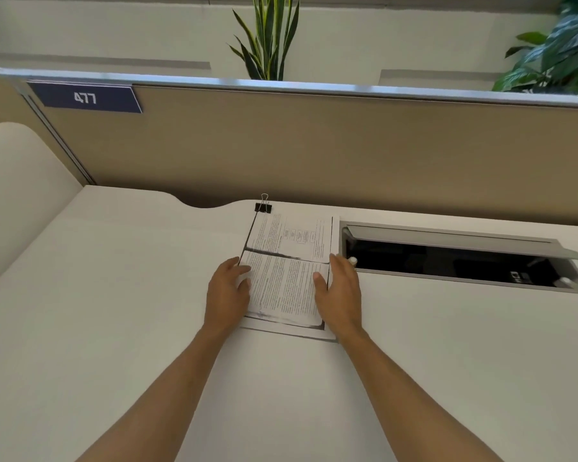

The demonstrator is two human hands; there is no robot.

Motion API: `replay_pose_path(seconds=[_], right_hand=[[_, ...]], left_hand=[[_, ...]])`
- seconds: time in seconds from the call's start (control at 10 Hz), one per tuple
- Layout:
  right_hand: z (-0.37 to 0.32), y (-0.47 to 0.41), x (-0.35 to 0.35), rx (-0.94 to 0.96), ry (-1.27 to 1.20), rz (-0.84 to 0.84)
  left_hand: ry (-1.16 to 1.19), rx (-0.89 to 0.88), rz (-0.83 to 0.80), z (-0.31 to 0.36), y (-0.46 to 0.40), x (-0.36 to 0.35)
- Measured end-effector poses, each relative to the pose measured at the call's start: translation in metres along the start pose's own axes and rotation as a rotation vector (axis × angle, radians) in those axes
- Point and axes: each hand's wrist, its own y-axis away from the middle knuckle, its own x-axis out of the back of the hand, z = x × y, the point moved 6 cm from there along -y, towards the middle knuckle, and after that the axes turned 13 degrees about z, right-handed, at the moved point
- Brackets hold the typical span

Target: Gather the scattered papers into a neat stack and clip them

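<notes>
Hands: left hand point(227, 288) and right hand point(339, 293), fingers straight, press the side edges of the papers point(287, 271).
Papers: loosely squared stack on the desk point(114, 295).
Binder clip point(263, 206): just beyond the stack's far left corner, unclamped.
Cable tray point(461, 258): open, right of the stack.

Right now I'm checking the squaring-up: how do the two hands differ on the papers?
The left hand lies against the papers' left edge, fingertips curled onto the sheet; the right hand stands on edge along the right side, fingers straight, thumb on the page. Both flank the papers, neither touching the binder clip.
</notes>
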Motion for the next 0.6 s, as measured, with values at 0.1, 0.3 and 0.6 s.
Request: replay_pose_path(seconds=[0.1, 0.3, 0.6], right_hand=[[0.004, 0.015, -0.011, 0.092, 0.152, -0.114], [-0.001, 0.014, -0.022, 0.255, 0.292, -0.128], [-0.005, 0.010, -0.010, 0.277, 0.381, -0.132]], left_hand=[[-0.051, -0.121, -0.078, 0.002, 0.018, -0.012], [-0.134, -0.149, -0.127, -0.003, 0.017, -0.022], [-0.223, -0.178, -0.156, 0.006, 0.023, -0.021]])
